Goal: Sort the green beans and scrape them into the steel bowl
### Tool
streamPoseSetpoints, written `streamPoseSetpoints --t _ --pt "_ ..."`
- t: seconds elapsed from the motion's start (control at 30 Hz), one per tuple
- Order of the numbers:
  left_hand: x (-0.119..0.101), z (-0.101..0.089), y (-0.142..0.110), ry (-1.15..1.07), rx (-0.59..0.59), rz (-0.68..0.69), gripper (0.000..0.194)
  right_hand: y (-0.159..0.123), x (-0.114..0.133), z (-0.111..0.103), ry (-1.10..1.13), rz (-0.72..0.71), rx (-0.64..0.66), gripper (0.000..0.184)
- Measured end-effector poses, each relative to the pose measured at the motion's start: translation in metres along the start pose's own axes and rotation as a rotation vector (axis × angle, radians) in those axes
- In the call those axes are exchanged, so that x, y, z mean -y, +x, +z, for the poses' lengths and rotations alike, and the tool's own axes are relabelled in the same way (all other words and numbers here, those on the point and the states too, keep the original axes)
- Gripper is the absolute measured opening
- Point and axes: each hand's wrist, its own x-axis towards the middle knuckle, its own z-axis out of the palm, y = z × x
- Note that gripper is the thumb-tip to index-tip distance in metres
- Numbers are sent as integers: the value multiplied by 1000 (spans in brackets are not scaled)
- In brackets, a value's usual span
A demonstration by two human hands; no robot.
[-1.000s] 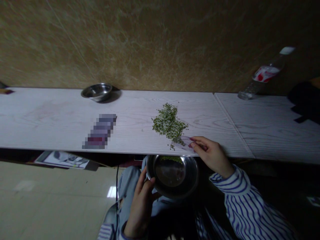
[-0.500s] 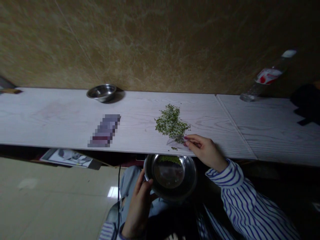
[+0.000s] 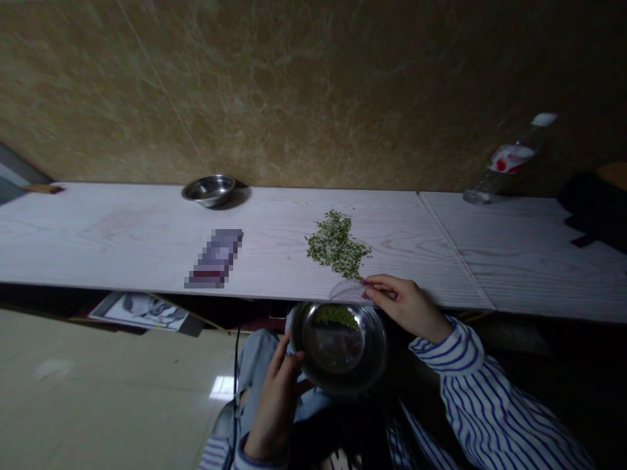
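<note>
Small green beans [image 3: 337,245], perhaps mung beans, lie scattered on the white wood-grain tabletop [image 3: 274,261]. My right hand [image 3: 404,303] pinches a thin clear plastic piece [image 3: 347,290] at the table's front edge, just below the scattered beans. The exact kind of this see-through piece cannot be made out. Below the edge, my left hand [image 3: 279,395] grips the left rim of a large steel bowl [image 3: 375,372], thumb over the rim. More green beans [image 3: 336,316] lie in the bowl on its far side.
A small steel bowl [image 3: 209,190] stands near the wall at left, with a blurred flat purple object [image 3: 215,258] in front of it. To the right stands a plastic bottle [image 3: 509,160], beside a dark object [image 3: 592,209]. An open drawer [image 3: 142,312] shows under the table.
My right hand has drawn the clear piece toward the front edge. Beans near it have left the tabletop, and more show in the large bowl. The view has shifted slightly.
</note>
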Motion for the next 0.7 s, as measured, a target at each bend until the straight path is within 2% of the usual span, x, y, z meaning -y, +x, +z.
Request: streamPoseSetpoints --t 0.17,0.27,0.5,0.7 --pt "2 -9 -1 18 -16 1 71 -4 -5 -13 57 39 -125 28" --pt "7 -11 -1 51 7 -48 75 -6 -10 -20 82 57 -194 30" --pt "17 3 -1 32 75 -61 77 -13 -13 -33 164 110 -289 41" --pt "21 7 2 38 54 -57 73 -16 -18 -44 157 118 -355 46"
